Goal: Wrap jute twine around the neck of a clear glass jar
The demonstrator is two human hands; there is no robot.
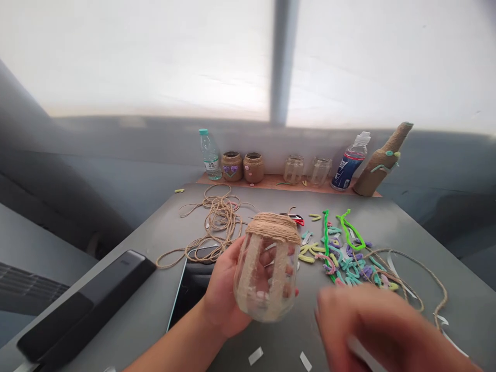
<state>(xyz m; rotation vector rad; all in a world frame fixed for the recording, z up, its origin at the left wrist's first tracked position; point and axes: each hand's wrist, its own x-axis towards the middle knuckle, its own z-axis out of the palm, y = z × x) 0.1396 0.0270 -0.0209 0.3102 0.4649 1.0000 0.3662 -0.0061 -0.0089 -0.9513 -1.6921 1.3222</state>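
My left forearm (174, 346) is bare from the lower frame edge to the wrist, a slim, smooth section that tapers evenly. The wrist narrows without a break into my left hand (222, 289), which is also bare, with a narrow palm and slender fingers (284, 268). Those fingers are partly hidden, so fine detail cannot be read there. My right hand (368, 325) is bare as well, but motion blur removes all detail of its fingers and nails. Only a short, bare length of my right forearm (437, 356) shows, at the lower edge.
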